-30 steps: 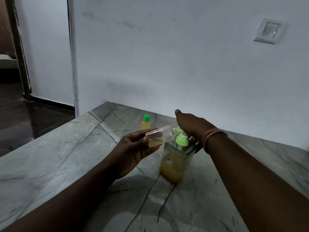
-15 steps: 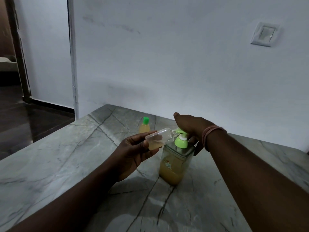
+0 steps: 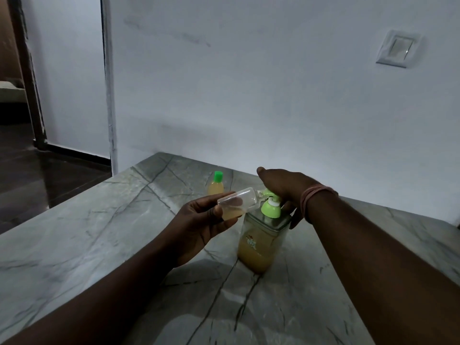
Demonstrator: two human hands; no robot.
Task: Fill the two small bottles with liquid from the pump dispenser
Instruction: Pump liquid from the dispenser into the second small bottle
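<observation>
The pump dispenser (image 3: 261,235), a clear square-shouldered container about half full of yellow-orange liquid, is standing upright on the grey veined marble counter (image 3: 74,245) and is serving as the landmark for all positions below.

Left hand (image 3: 199,225): lying just left of the dispenser, palm turned upward, with fingers and thumb curled around a small clear bottle (image 3: 237,201). The hand is grasping this uncapped bottle on its side, tilted nearly horizontal, so that the bottle's neck is pointing right toward the green nozzle of the pump head (image 3: 270,206). The neck is meeting or nearly meeting the nozzle; actual contact cannot be told. A shallow layer of yellow liquid is pooling along the lower side of the bottle.

Right hand (image 3: 283,185): lying over the top of the dispenser, palm down, with its fingers extended flat across the pump head. The hand is resting on the pump rather than gripping it, and the thumb is hanging down behind the dispenser's right shoulder. A pinkish band (image 3: 315,197) is circling the wrist.

Second small bottle (image 3: 216,186): standing upright on the counter behind and to the left of the dispenser, well apart from both hands, closed with a green cap and holding yellow liquid.

Behind the dispenser, a white wall is carrying a switch plate (image 3: 397,52) high to the right.
</observation>
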